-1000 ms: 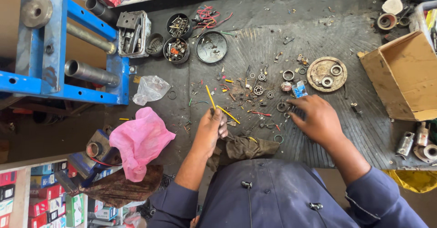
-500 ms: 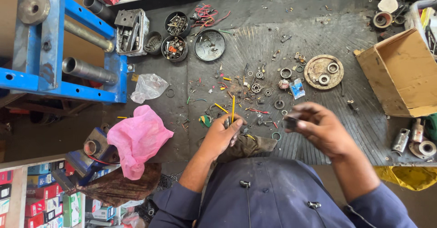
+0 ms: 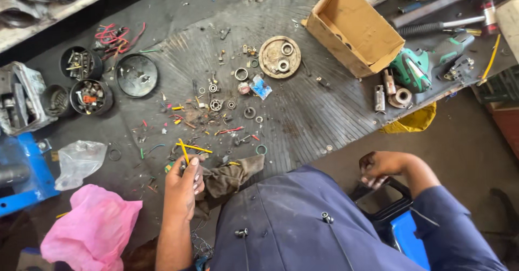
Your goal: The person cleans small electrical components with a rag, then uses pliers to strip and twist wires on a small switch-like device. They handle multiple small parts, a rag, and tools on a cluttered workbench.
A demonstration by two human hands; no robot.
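Dark ribbed rubber work mat point(image 3: 324, 114) strewn with small metal bearings and wire offcuts; left hand point(image 3: 183, 187) at its near edge, pinching thin yellow sleeved wires point(image 3: 186, 149); right hand point(image 3: 381, 167) curled off-table, grip indeterminate, beside blue stool point(image 3: 403, 233).

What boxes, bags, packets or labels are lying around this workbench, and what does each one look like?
Cardboard box: far right of the mat, open, brown, tilted.
Small packet: mid-mat beside the round metal plate, blue and white, crumpled.
Clear plastic bag: left of the left hand, crumpled, see-through.
Pink plastic bag: near left corner, bunched.
Yellow bag: hangs below the bench edge, right.
No screens or signs in view.
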